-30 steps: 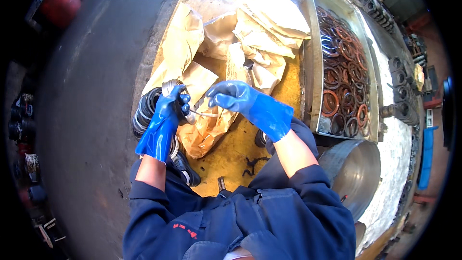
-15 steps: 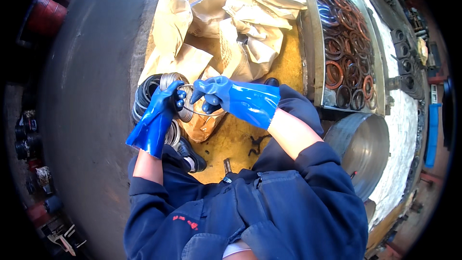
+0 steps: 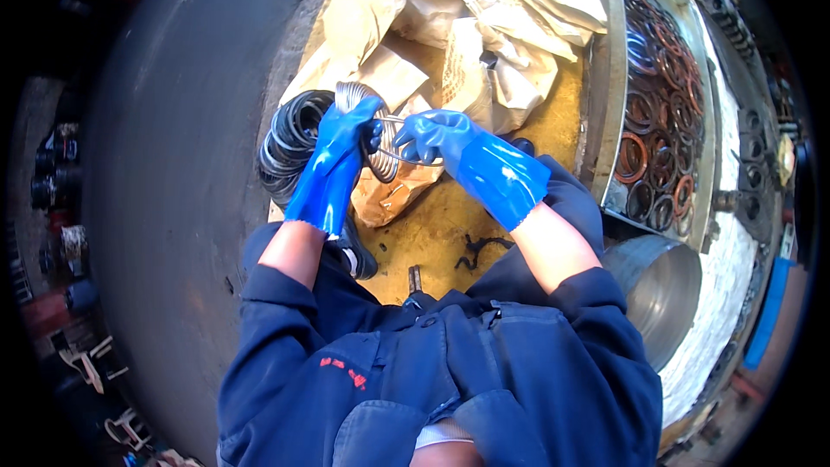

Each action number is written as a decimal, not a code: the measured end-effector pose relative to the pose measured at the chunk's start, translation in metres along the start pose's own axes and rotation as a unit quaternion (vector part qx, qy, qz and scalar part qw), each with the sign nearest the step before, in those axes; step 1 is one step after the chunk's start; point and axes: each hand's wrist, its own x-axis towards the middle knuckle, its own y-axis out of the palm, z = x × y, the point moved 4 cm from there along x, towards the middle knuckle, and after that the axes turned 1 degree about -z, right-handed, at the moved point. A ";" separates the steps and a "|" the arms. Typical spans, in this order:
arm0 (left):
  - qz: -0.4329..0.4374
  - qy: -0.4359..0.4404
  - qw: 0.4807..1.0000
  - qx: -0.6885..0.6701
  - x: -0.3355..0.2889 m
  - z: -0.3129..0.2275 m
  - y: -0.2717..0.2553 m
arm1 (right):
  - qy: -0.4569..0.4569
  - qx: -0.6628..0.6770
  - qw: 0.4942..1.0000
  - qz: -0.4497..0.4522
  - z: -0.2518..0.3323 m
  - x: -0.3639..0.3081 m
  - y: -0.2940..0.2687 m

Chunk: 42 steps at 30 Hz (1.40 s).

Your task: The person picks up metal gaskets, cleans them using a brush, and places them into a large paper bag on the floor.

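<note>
My left hand [image 3: 350,128], in a long blue rubber glove, is closed on a bundle of thin silvery metal rings [image 3: 383,163]. To its right, my right hand [image 3: 438,135], gloved alike, pinches one ring [image 3: 393,121] that stands away from the bundle. Its far side is hidden by the fingers. Left of my left hand is a stack of dark rings [image 3: 290,143], partly covered by the glove. Under the bundle, a brown paper package [image 3: 393,199] lies on the yellow surface.
Crumpled brown paper bags [image 3: 367,4] spread out beyond my hands. On the right stands a metal tray [image 3: 609,78] full of rusty and dark rings [image 3: 661,138], with a large metal cylinder [image 3: 653,285] nearer me. A dark shoe [image 3: 361,261] is below my left hand.
The view has shifted, so the bags and tray appear farther right and higher. Both hands still grip the rings, and my right hand is slightly farther from the left.
</note>
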 end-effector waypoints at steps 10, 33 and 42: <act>-0.027 0.025 0.999 0.021 -0.016 -0.012 0.010 | -0.060 0.081 0.995 -0.002 0.005 0.026 -0.025; 0.124 -0.047 0.978 -0.159 -0.005 -0.013 -0.045 | -0.091 -0.066 0.992 -0.056 0.046 -0.009 -0.021; 0.108 0.057 0.971 -0.204 0.006 -0.022 -0.025 | 0.039 0.010 0.999 0.003 0.041 -0.011 -0.010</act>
